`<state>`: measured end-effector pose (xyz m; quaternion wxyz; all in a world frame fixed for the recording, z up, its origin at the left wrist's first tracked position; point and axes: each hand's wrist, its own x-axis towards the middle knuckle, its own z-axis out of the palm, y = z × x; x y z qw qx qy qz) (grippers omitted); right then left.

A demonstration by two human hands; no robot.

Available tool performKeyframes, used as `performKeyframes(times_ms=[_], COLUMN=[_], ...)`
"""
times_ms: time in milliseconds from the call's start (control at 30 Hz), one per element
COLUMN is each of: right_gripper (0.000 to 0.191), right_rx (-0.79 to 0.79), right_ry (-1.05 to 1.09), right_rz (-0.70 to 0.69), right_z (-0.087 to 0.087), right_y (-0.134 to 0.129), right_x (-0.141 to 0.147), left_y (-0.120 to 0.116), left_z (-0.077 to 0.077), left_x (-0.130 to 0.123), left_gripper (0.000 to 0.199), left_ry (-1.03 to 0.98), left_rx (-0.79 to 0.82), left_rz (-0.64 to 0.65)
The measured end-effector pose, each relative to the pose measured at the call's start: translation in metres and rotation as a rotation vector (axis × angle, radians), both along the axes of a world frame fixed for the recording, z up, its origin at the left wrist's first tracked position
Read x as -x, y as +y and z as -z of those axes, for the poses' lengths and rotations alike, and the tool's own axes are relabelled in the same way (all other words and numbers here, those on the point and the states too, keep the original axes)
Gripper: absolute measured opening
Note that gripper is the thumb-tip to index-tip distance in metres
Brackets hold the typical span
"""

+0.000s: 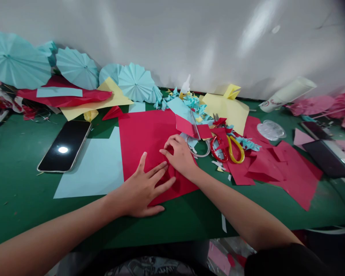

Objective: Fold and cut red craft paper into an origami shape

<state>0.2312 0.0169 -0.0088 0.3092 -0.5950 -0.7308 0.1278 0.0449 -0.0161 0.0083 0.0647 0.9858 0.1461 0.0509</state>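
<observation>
A large sheet of red paper (145, 134) lies flat on the green table in front of me. My left hand (145, 186) rests on its lower part, palm down with fingers spread. Close beside those fingertips, my right hand (179, 155) is on the sheet with thumb and forefinger curled together. What lies between them, if anything, I cannot make out. A pale blue sheet (94, 168) sits to the left, partly beneath the red one. Just right of my right hand are a roll of clear tape (199, 155) and scissors with red and yellow handles (236, 149).
A phone (66, 145) lies at the left. Pleated blue paper fans (135, 83) line the wall. Blue and red scraps, a glue bottle (186, 85) and yellow paper (227, 109) are behind. Red sheets (293, 168) and a white cylinder (287, 94) stand on the right.
</observation>
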Motion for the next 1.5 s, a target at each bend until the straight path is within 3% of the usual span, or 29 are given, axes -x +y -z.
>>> performKeyframes(times_ms=[233, 833, 1000, 1033, 1100, 1200, 1300, 1500], right_gripper=[0.012, 0.009, 0.008, 0.011, 0.043, 0.072, 0.078, 0.069], right_rx=[-0.016, -0.005, 0.051, 0.088, 0.172, 0.258, 0.308, 0.349], right_ry=[-0.017, 0.007, 0.087, 0.085, 0.049, -0.045, -0.112, -0.076], right_rz=[-0.007, -0.009, -0.153, -0.229, -0.353, -0.43, -0.412, -0.318], right_z=[0.001, 0.002, -0.01, -0.013, -0.02, -0.028, -0.031, -0.024], right_y=[0.0, -0.003, -0.007, -0.008, -0.012, -0.017, -0.019, -0.014], right_x=[0.0, -0.001, -0.014, -0.018, -0.025, -0.03, -0.03, -0.035], left_y=[-0.001, 0.001, 0.002, 0.002, 0.002, 0.001, 0.001, 0.0], left_z=[0.008, 0.004, 0.004, 0.005, 0.005, 0.007, 0.007, 0.006], left_x=[0.001, 0.003, 0.003, 0.003, 0.003, 0.003, 0.004, 0.004], left_gripper=[0.068, 0.063, 0.066, 0.066, 0.067, 0.068, 0.068, 0.065], left_ry=[0.001, 0.0, 0.001, 0.007, 0.013, 0.003, -0.003, -0.001], left_rx=[0.033, 0.112, 0.108, 0.108, 0.107, 0.099, 0.085, 0.087], left_rz=[-0.011, -0.043, -0.072, -0.078, -0.091, -0.104, -0.109, -0.112])
